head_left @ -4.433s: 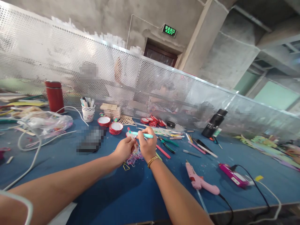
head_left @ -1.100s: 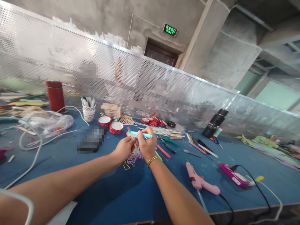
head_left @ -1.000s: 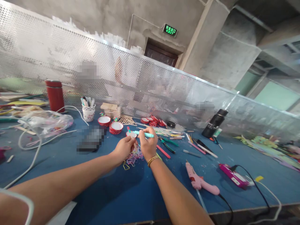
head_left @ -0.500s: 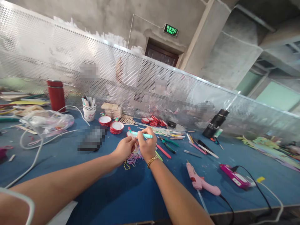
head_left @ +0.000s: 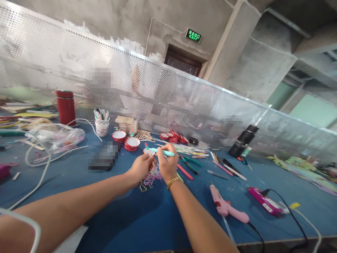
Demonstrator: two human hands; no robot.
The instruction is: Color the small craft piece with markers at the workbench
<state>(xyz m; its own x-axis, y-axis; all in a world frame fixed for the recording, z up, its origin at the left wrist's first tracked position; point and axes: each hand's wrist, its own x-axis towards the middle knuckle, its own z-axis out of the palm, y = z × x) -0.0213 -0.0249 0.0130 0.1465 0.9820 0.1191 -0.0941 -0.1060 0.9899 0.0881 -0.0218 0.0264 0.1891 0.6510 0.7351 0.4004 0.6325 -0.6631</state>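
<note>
My left hand [head_left: 141,166] pinches a thin stick [head_left: 146,146] with a red and green tip that points up and away. Its lower part is hidden by my fingers. In my right hand [head_left: 169,162] is a turquoise marker pen [head_left: 168,153], held like a writing tool, its front end pointing left at the stick. Whether the pen touches the stick I cannot tell. Below both hands lies a pile of colourful paper clips or small loops [head_left: 151,179]. Just behind the left hand are red-rimmed white round pieces [head_left: 132,143], with small coloured figures beside them.
A pink glue gun [head_left: 226,205] and a magenta power strip [head_left: 265,202] lie on the right. Green-handled pliers [head_left: 190,164] and a red pen [head_left: 186,172] are beside my right hand. A phone [head_left: 105,156], pen cup [head_left: 101,125] and red flask [head_left: 65,108] stand left; a black bottle [head_left: 242,141] leans right.
My right hand and the marker pen have shifted slightly right, with the pen's front end still near the stick. The whole view has shifted a little; both holds are unchanged.
</note>
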